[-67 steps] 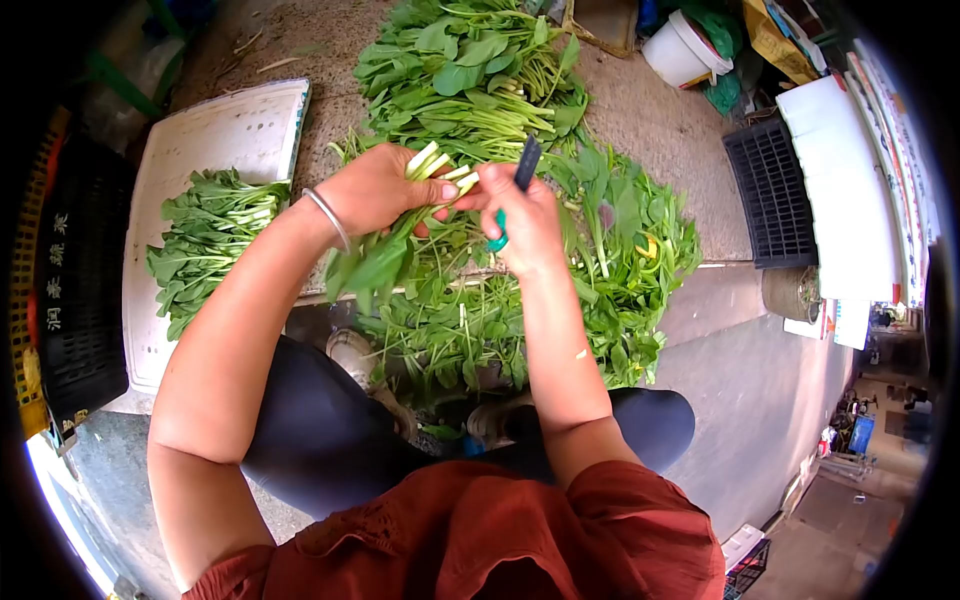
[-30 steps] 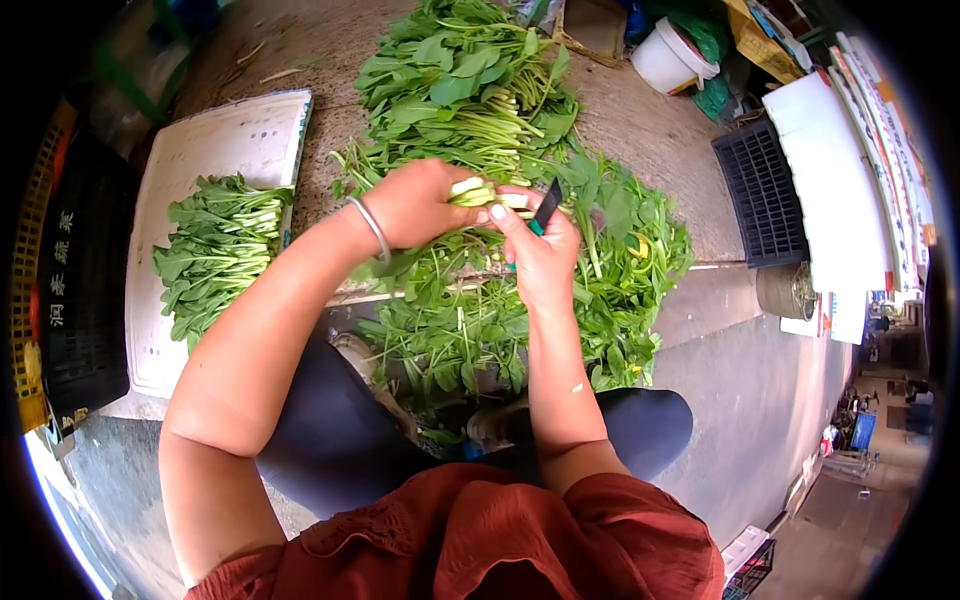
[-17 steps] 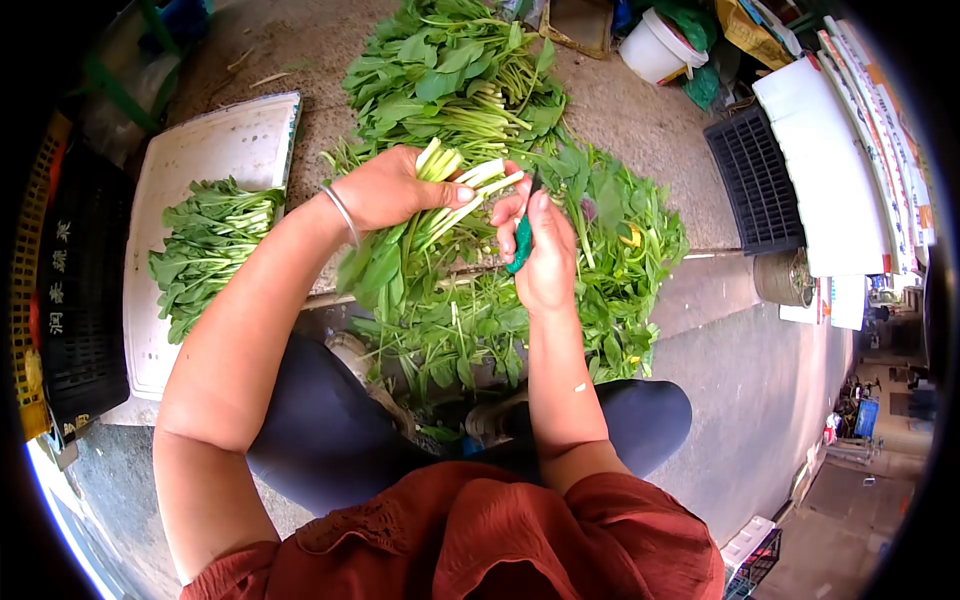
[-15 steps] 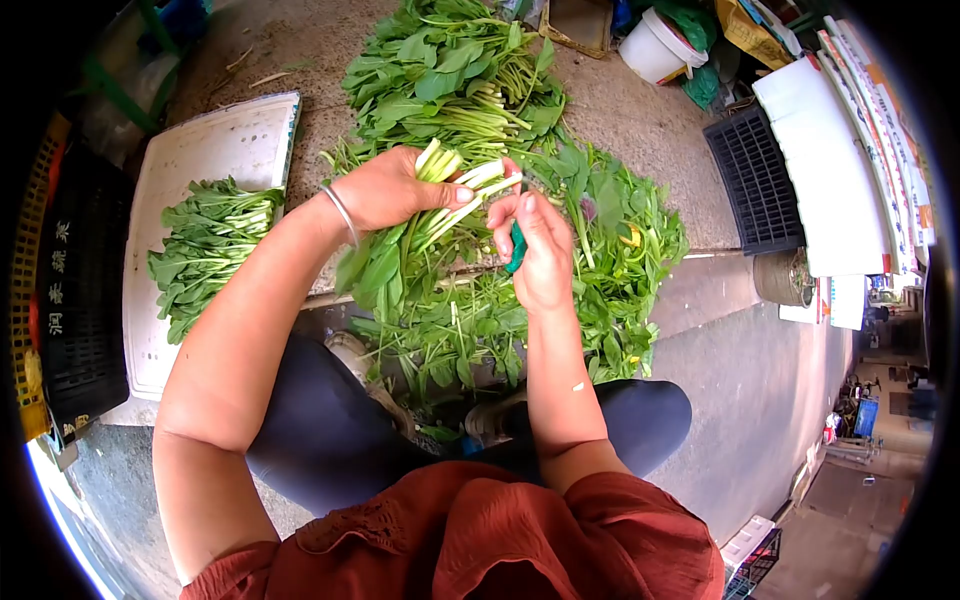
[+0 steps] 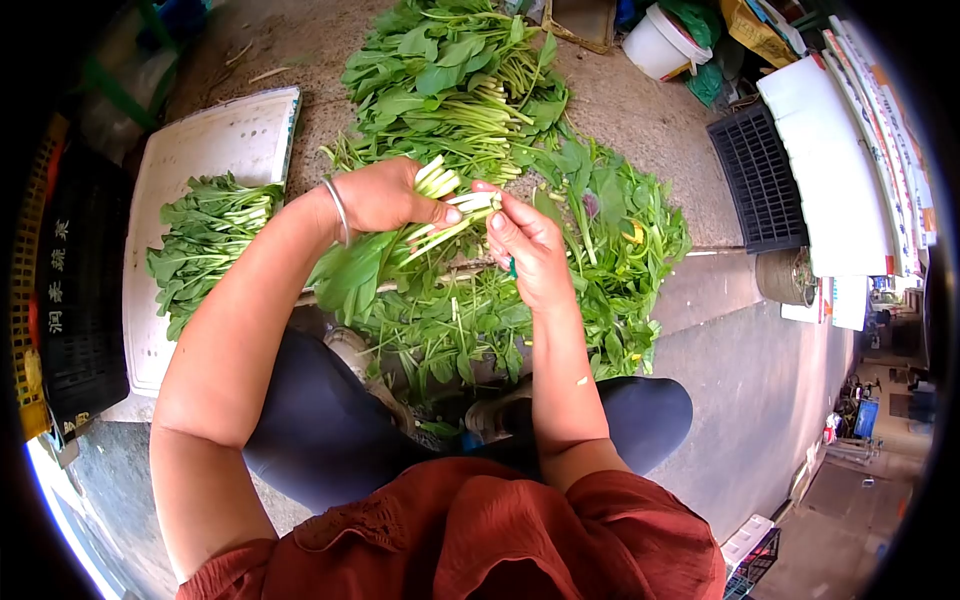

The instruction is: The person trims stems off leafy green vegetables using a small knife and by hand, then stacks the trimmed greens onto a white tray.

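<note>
A bunch of leafy greens is gripped in my left hand, its pale cut stems pointing up and right. My right hand touches the stem ends with thumb and forefinger. A green handle shows at its curled fingers; the dark blade seen earlier is hidden. Behind my hands lies a pile of whole greens. Loose leaves and stems spread to the right and below my hands. At the left, a neat stack of greens rests on a white foam lid.
A black crate and white foam boards stand at the right, with a white bucket at the back. Dark crates line the left edge. My knees and shoes are below the loose leaves.
My right hand has turned and moved slightly left onto the stem ends; the blade has gone from sight. The bunch in my left hand has tilted, its leaves swinging left.
</note>
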`<state>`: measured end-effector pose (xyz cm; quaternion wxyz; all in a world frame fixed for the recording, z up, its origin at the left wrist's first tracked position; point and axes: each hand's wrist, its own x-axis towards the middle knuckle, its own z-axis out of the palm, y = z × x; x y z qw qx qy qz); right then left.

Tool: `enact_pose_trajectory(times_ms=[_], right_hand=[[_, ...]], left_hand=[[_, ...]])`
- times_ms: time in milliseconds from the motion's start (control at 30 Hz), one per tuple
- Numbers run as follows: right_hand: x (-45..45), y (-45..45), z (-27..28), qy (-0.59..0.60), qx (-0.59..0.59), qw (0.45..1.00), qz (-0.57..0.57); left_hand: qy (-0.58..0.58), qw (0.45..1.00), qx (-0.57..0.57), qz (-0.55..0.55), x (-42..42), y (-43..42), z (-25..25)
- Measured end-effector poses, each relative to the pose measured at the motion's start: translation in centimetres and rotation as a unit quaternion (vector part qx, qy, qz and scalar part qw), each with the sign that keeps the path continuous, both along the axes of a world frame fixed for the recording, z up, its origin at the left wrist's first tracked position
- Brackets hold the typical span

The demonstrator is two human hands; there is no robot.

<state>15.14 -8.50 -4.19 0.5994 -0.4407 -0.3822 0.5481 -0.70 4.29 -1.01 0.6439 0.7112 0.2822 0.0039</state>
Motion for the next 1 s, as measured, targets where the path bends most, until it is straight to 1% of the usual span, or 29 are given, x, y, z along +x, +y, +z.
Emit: enact_pose_trajectory(times_ms=[67,133,167,233,267,333,367,400,467,500,567,600,667,700,733,767,800,833,867,933,967,1000], right_hand=[[0.6,-0.1,0.0,-0.016,-0.019,0.999,0.021],[1.1,-0.4,-0.7,-0.015,-0.045,0.998,0.044],[1.3,-0.6,-1.0,-0.015,-0.045,0.998,0.043],[1.5,-0.8,-1.2,-0.010,-0.037,0.999,-0.014],[1.5,-0.9,-1.3,-0.010,-0.037,0.999,-0.015],[0.9,-1.2,-1.4,0.074,-0.019,0.996,-0.043],[0.5,-1.0,-1.3,0.059,-0.030,0.997,-0.043],[0.0,-0.7,-1.3,0.060,-0.030,0.997,-0.045],[-0.9,-0.3,-1.3,0.061,-0.087,0.991,-0.079],[-0.9,-0.1,-1.7,0.083,-0.086,0.988,-0.100],[-0.6,0.0,-1.9,0.079,-0.086,0.987,-0.108],[-0.3,-0.1,-2.0,0.074,-0.087,0.987,-0.117],[0.8,-0.5,-2.7,0.051,-0.086,0.987,-0.122],[1.3,-0.7,-2.9,-0.005,-0.115,0.983,-0.145],[1.8,-0.8,-3.1,-0.062,-0.143,0.973,-0.168],[2.1,-1.0,-3.4,-0.113,-0.155,0.969,-0.155],[1.9,-0.9,-3.2,-0.113,-0.156,0.969,-0.154],[1.7,-0.7,-3.0,-0.088,-0.166,0.973,-0.132],[1.4,-0.5,-2.8,-0.063,-0.175,0.976,-0.111],[0.4,0.4,-2.3,-0.038,-0.158,0.982,-0.097],[-0.1,1.0,-2.1,-0.006,-0.126,0.989,-0.082],[-0.6,1.6,-2.0,0.026,-0.094,0.993,-0.066]], left_hand=[[0.021,1.000,0.005,-0.005,-0.2,0.0,0.4],[0.038,0.998,0.020,-0.055,-0.2,-0.2,0.9],[0.032,0.998,0.013,-0.054,-0.2,-0.1,0.3],[0.033,0.999,0.008,-0.042,-0.1,0.1,-0.2],[0.034,0.999,0.004,-0.029,-0.1,0.2,-0.3],[0.022,1.000,-0.007,-0.011,0.1,-0.1,-0.4],[0.009,1.000,-0.018,0.009,0.2,-0.2,-0.3],[0.010,1.000,-0.018,0.007,0.4,-0.3,-0.1],[0.030,0.999,0.008,-0.017,0.7,-0.5,0.3],[0.031,0.999,0.008,-0.017,0.7,-0.3,0.0],[0.075,0.996,0.034,0.037,0.7,0.4,-1.1],[0.076,0.996,0.034,0.039,0.5,0.6,-1.0],[0.083,0.987,-0.006,0.136,-0.1,1.1,-1.0],[0.102,0.983,0.053,0.140,-0.4,1.5,-1.0],[0.101,0.983,0.052,0.141,-0.6,1.4,-1.2],[0.165,0.942,0.270,0.111,-0.8,1.3,-1.3],[0.220,0.849,0.474,0.075,-0.8,1.1,-1.1],[0.214,0.870,0.441,0.056,-0.7,1.1,-1.3],[0.214,0.870,0.440,0.056,-0.5,1.0,-1.3],[0.158,0.933,0.322,0.009,-0.2,0.3,-1.2],[0.096,0.966,0.239,-0.002,-0.3,0.3,-1.6],[0.098,0.966,0.238,0.001,-0.2,0.1,-1.3]])
